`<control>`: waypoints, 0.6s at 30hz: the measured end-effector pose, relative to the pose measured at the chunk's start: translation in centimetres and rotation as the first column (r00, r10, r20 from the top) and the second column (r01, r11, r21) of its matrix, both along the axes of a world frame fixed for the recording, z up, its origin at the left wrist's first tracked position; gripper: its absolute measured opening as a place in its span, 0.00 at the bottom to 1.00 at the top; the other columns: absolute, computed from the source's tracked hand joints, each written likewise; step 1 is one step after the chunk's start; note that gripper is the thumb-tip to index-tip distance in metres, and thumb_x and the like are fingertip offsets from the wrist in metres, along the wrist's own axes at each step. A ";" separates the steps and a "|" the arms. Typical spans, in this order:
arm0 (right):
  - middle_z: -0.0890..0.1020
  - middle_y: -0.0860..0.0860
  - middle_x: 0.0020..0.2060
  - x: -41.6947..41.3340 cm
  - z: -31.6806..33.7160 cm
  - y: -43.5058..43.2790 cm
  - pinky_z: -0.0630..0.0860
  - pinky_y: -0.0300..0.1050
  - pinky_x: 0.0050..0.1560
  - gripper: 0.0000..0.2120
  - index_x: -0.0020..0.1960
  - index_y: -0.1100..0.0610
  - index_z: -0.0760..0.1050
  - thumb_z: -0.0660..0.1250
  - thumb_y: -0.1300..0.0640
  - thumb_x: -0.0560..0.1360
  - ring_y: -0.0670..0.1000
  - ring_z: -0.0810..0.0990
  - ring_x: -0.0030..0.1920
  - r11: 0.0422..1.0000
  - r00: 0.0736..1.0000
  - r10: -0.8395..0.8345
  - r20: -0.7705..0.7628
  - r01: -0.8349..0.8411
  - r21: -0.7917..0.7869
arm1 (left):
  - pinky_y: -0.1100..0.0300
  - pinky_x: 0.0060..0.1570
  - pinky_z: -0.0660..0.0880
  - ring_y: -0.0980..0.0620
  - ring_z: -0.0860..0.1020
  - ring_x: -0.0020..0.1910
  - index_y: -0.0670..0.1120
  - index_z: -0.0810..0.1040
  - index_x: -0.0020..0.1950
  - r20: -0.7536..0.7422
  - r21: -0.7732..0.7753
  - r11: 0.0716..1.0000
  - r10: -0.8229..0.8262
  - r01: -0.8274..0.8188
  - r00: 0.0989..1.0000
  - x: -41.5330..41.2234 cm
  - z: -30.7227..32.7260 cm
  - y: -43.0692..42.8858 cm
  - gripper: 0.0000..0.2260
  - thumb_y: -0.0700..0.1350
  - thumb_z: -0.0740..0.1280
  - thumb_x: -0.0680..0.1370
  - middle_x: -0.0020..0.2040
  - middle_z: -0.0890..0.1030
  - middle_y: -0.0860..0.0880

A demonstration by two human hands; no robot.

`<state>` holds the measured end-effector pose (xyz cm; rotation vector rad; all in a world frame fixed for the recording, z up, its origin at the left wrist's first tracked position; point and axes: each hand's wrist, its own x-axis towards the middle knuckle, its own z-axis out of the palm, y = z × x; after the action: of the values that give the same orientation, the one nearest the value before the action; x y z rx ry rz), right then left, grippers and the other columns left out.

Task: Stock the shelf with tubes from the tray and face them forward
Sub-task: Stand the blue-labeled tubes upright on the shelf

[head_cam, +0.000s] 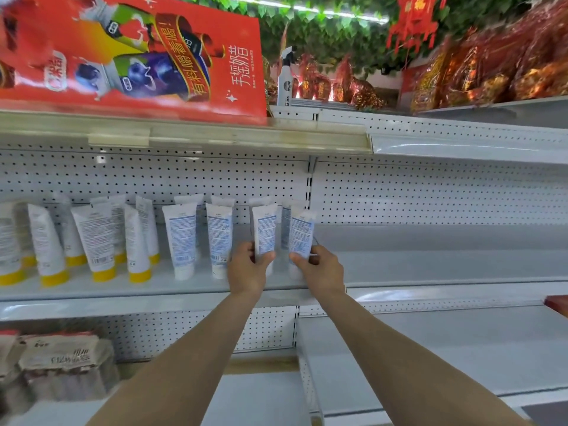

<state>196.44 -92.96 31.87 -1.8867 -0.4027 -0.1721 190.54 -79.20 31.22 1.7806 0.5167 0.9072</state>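
From the head view, the left grip (247, 269) is curling round the lower part of the left tube (265, 232) and the right grip (319, 272) is pinching the right tube (301, 233) near its cap. Both tubes are standing cap-down at the right end of the row on the shelf (430, 265), with the tray nowhere in view. These look like light, soft plastic tubes with a smooth skin, so they are probably denting under a hard squeeze and tipping easily on their narrow caps. Holding low, just above the cap, is likely giving the steadiest turn. Fine print and what may be barcodes are facing out (so these could be the backs, though the blur is making that uncertain). Just to the left, the white-capped tubes (181, 241) are standing close enough to be knocked, and further left the yellow-capped tubes (95, 241) are leaning unevenly. More tubes are crowding behind, against the pegboard (430, 192). Above, a red poster (138, 56) and a spray bottle (284, 78) are sitting on the upper shelf, and wrapped packs (61, 361) are lying on the lower one.
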 end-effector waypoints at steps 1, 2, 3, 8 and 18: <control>0.83 0.46 0.41 0.1 0.0 0.0 0.74 0.40 0.41 0.13 0.52 0.50 0.80 0.73 0.44 0.72 0.47 0.81 0.44 1.000 1.000 0.001 -0.002 -0.001 -0.001 | 0.63 0.38 0.70 0.51 0.79 0.43 0.44 0.76 0.51 0.001 0.001 1.000 -0.003 0.003 1.000 0.0 0.1 0.0 0.12 0.48 0.74 0.73 0.44 0.81 0.49; 0.84 0.46 0.41 0.2 -0.1 0.0 0.74 0.40 0.42 0.14 0.52 0.50 0.80 0.73 0.44 0.71 0.47 0.82 0.44 1.000 1.000 0.003 -0.002 -0.003 -0.003 | 0.63 0.37 0.70 0.51 0.79 0.43 0.45 0.75 0.50 0.004 0.006 1.000 -0.003 0.003 1.000 0.1 0.1 0.0 0.12 0.47 0.74 0.73 0.44 0.81 0.50; 0.84 0.46 0.41 0.3 -0.2 0.0 0.74 0.40 0.43 0.14 0.52 0.51 0.81 0.73 0.44 0.71 0.47 0.82 0.44 1.000 1.000 0.005 0.001 -0.005 -0.003 | 0.64 0.37 0.70 0.51 0.78 0.43 0.46 0.75 0.50 0.010 0.014 1.000 -0.003 0.003 1.000 0.0 0.2 0.0 0.11 0.47 0.74 0.73 0.43 0.81 0.50; 0.84 0.46 0.42 0.3 -0.3 -0.2 0.74 0.40 0.43 0.15 0.52 0.50 0.81 0.73 0.42 0.71 0.46 0.81 0.44 1.000 1.000 0.004 -0.005 -0.004 -0.008 | 0.62 0.41 0.73 0.52 0.79 0.44 0.46 0.75 0.50 0.027 0.004 1.000 -0.030 0.030 0.999 -0.2 0.0 0.2 0.11 0.46 0.74 0.73 0.44 0.82 0.50; 0.82 0.41 0.39 -0.2 -0.3 -0.3 0.76 0.42 0.44 0.13 0.51 0.47 0.79 0.73 0.41 0.71 0.45 0.81 0.43 1.000 0.999 0.002 -0.036 -0.002 0.004 | 0.70 0.38 0.68 0.57 0.77 0.43 0.48 0.75 0.52 0.031 0.031 0.998 -0.048 0.047 0.998 -1.0 0.0 0.2 0.11 0.46 0.73 0.74 0.43 0.79 0.55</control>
<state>196.26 -93.25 31.55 -1.8830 -0.3798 -0.1373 189.59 -79.00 31.20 1.7953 0.4408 0.9135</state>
